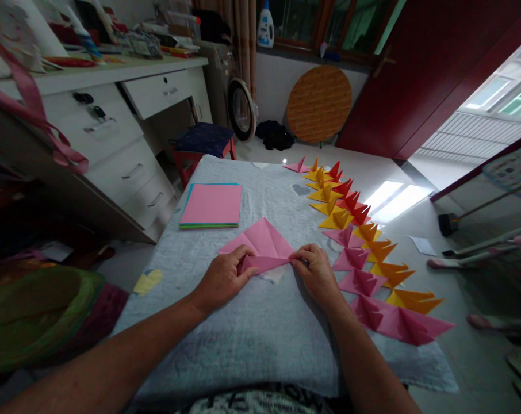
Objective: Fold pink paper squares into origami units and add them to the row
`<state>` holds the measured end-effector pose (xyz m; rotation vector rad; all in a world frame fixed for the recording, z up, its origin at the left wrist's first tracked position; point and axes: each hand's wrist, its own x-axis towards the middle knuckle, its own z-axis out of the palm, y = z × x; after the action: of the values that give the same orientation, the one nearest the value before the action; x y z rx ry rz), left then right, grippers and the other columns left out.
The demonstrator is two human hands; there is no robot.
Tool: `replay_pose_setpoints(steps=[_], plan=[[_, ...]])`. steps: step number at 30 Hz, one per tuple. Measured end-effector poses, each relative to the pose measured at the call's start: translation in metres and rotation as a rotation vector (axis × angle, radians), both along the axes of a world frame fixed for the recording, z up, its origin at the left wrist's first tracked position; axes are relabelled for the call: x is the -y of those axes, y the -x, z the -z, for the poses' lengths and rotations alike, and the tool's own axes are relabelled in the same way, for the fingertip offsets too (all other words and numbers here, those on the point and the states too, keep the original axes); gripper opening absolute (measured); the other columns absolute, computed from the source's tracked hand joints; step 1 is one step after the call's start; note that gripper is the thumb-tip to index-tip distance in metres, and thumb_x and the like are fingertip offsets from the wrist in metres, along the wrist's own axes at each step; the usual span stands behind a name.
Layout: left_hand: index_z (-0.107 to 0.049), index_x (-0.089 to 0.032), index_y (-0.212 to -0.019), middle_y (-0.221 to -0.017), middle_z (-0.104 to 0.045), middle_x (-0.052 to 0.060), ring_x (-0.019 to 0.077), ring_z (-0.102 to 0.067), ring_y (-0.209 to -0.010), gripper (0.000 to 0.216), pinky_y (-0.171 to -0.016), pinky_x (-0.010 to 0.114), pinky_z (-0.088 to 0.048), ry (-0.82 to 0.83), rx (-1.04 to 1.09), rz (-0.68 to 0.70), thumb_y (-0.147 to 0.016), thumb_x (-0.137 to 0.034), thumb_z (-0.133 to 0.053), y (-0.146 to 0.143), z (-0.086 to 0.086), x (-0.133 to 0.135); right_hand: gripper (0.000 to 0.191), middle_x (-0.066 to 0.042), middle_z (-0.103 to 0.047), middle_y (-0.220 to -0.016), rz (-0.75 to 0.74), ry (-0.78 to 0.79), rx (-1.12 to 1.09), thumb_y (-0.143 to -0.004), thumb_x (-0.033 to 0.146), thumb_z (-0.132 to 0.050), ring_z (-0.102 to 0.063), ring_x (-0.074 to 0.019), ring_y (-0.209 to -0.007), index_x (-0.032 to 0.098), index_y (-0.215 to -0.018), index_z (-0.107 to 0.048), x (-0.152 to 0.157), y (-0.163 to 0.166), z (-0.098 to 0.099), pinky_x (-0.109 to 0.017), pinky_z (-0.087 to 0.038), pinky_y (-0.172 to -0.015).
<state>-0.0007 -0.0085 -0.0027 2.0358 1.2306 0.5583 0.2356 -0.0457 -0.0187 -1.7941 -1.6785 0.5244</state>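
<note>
From my remote seat I look down on a table point(252, 339) covered in grey quilted cloth, with both bare hands working near its middle. The pink sheet point(267, 238) lies flat on the cloth just beyond the hands. It is already creased into a pointed shape, with its tip aimed at the table's far edge. Its near edge is turned up into a narrow folded strip that runs left to right between the hands.

My left hand point(223, 277) is closed on the left end of that strip. The fingers curl down over the fold and the thumb is tucked against it from the near side, so the paper is pinched there. My right hand point(315, 271) pinches the right end, where the strip narrows to a corner, with its fingertips drawn tightly together on the paper. The strip spans the gap between the two grips, and the rest of the sheet fans out past the knuckles, resting on the cloth.

Toward the far left corner of the table, well apart from the hands, sits a stack of paper point(211, 204), pink on top with green and blue edges showing beneath. Along the right edge a row of folded pieces point(359, 280) in pink, orange, yellow and red runs from the far edge back to just beside my right wrist. The pieces overlap one another. Beyond the left edge stand a white desk point(157, 92) with drawers and a red stool point(204, 140) with a dark cushion.
</note>
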Motion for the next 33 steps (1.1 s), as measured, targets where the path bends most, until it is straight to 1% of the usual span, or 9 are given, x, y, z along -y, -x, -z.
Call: replay_pose_setpoints(steps=[3,6,9,11,13,16,20,23,33], plan=[[-0.057,-0.019,-0.116,-0.068,-0.058,-0.005,0.0148,-0.057,-0.06,0.032,-0.062,0.024,-0.039,-0.032,-0.017,-0.036,-0.085,-0.026,-0.06,0.0,0.0031,0.0008,0.014,-0.007,-0.065,-0.093,0.001,0.012,0.013,-0.088,0.016,-0.064,-0.056,-0.0231,-0.095,0.021,-0.086,-0.077,-0.0022,-0.0008,0.0007,-0.037,-0.042,-0.09],[-0.053,-0.019,-0.124,-0.069,-0.06,-0.004,0.0168,-0.061,-0.063,0.034,-0.063,0.026,-0.041,-0.077,-0.036,-0.024,-0.091,-0.026,-0.051,0.0006,0.0054,0.0012,0.016,-0.007,-0.065,-0.092,0.007,0.027,0.032,-0.089,0.018,-0.061,-0.056,-0.0229,-0.094,0.02,-0.085,-0.076,-0.0043,-0.001,0.0006,-0.037,-0.042,-0.089],[-0.057,-0.02,-0.118,-0.081,-0.068,0.0,0.0185,-0.066,-0.073,0.027,-0.069,0.028,-0.045,-0.103,-0.046,-0.013,-0.095,-0.027,-0.044,0.0014,0.0064,0.0004,0.017,-0.007,-0.065,-0.091,0.011,0.036,0.052,-0.09,0.018,-0.059,-0.056,-0.0227,-0.093,0.019,-0.084,-0.075,-0.0055,0.0001,-0.0002,-0.037,-0.041,-0.088],[-0.06,-0.02,-0.111,-0.091,-0.071,0.003,0.0197,-0.067,-0.081,0.023,-0.074,0.03,-0.047,-0.127,-0.053,-0.01,-0.095,-0.026,-0.044,0.0019,0.0072,-0.0005,0.017,-0.008,-0.065,-0.091,0.018,0.038,0.07,-0.09,0.018,-0.059,-0.056,-0.0231,-0.093,0.018,-0.083,-0.074,-0.0055,0.0012,-0.0005,-0.037,-0.04,-0.088],[-0.062,-0.02,-0.105,-0.095,-0.071,0.004,0.0204,-0.067,-0.086,0.02,-0.077,0.03,-0.047,-0.155,-0.069,-0.01,-0.093,-0.024,-0.047,0.0021,0.0084,-0.0013,0.016,-0.008,-0.065,-0.092,0.03,0.037,0.089,-0.09,0.018,-0.059,-0.056,-0.0238,-0.093,0.017,-0.081,-0.073,-0.0052,0.0022,-0.0005,-0.038,-0.04,-0.089],[-0.063,-0.02,-0.103,-0.09,-0.07,0.004,0.0205,-0.066,-0.084,0.018,-0.078,0.031,-0.048,-0.175,-0.109,-0.02,-0.09,-0.022,-0.051,0.002,0.0095,-0.0015,0.015,-0.009,-0.064,-0.092,0.038,0.033,0.105,-0.089,0.017,-0.059,-0.056,-0.0244,-0.093,0.017,-0.081,-0.072,-0.0044,0.0029,-0.0002,-0.038,-0.04,-0.089],[-0.061,-0.019,-0.111,-0.084,-0.067,0.002,0.0205,-0.066,-0.079,0.024,-0.076,0.031,-0.049,-0.134,-0.162,-0.066,-0.088,-0.021,-0.055,0.0012,0.0069,-0.0002,0.014,-0.008,-0.064,-0.092,0.04,0.024,0.112,-0.088,0.017,-0.059,-0.056,-0.0245,-0.093,0.018,-0.08,-0.071,-0.004,0.0028,0.0005,-0.038,-0.04,-0.088],[-0.059,-0.019,-0.113,-0.084,-0.067,0.002,0.0207,-0.066,-0.08,0.025,-0.076,0.032,-0.049,-0.113,-0.194,-0.101,-0.087,-0.021,-0.057,0.0001,0.0042,0.0004,0.014,-0.008,-0.064,-0.091,0.038,0.015,0.116,-0.088,0.017,-0.059,-0.056,-0.0246,-0.092,0.018,-0.08,-0.07,-0.0039,0.003,0.0012,-0.038,-0.04,-0.087],[-0.057,-0.02,-0.108,-0.079,-0.067,0.001,0.0232,-0.067,-0.083,0.021,-0.079,0.035,-0.048,-0.212,-0.22,-0.14,-0.087,-0.018,-0.056,0.0001,0.007,-0.0084,0.015,-0.008,-0.063,-0.09,0.046,0.001,0.147,-0.087,0.018,-0.056,-0.054,-0.0243,-0.091,0.02,-0.077,-0.066,-0.0039,0.0034,0.0016,-0.037,-0.039,-0.085]])
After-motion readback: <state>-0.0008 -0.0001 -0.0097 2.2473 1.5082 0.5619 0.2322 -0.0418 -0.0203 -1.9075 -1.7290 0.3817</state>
